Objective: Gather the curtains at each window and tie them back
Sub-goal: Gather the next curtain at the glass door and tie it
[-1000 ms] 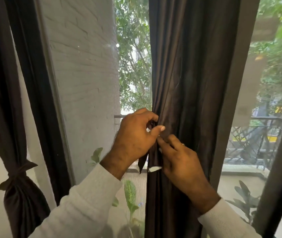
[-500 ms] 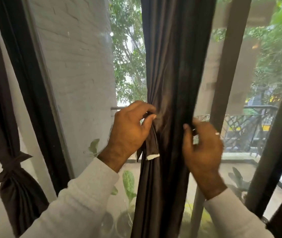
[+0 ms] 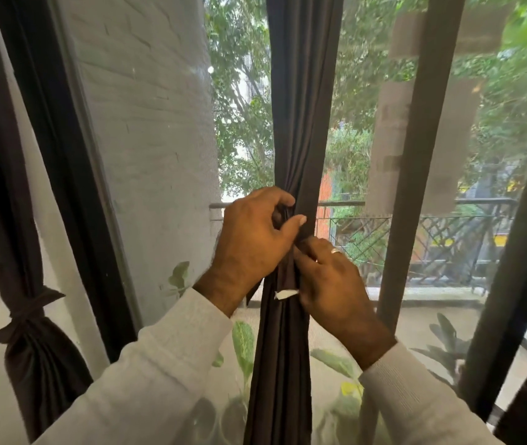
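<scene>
1. The middle curtain (image 3: pixel 300 123) hangs in front of the window, gathered into a narrow dark-brown column that runs from the top edge of the view down past the bottom edge.
2. A strip of the same dark fabric, the tie-back (image 3: pixel 284 281), hangs down the gathered folds between the two hands, with a small white tag (image 3: pixel 286 294) at its lower end.
3. The left hand (image 3: pixel 252 242) grips the bunched curtain from its left side, fingers curled round the folds and the thumb pressed across the front.
4. The right hand (image 3: pixel 332 284) sits just below and to the right, touching the left thumb, its thumb and forefinger pinching fabric at the gathered point; a ring (image 3: pixel 335 251) shows on one finger.
5. Both forearms wear pale sleeves (image 3: pixel 159 380).
6. At far left a second curtain (image 3: pixel 31 348) is already bound with a knotted band (image 3: pixel 29 311) of the same cloth.
7. Behind the glass stand a white brick wall (image 3: pixel 146 123), a metal railing (image 3: pixel 448 226), leafy potted plants (image 3: pixel 242 345) and trees (image 3: pixel 239 107).
</scene>
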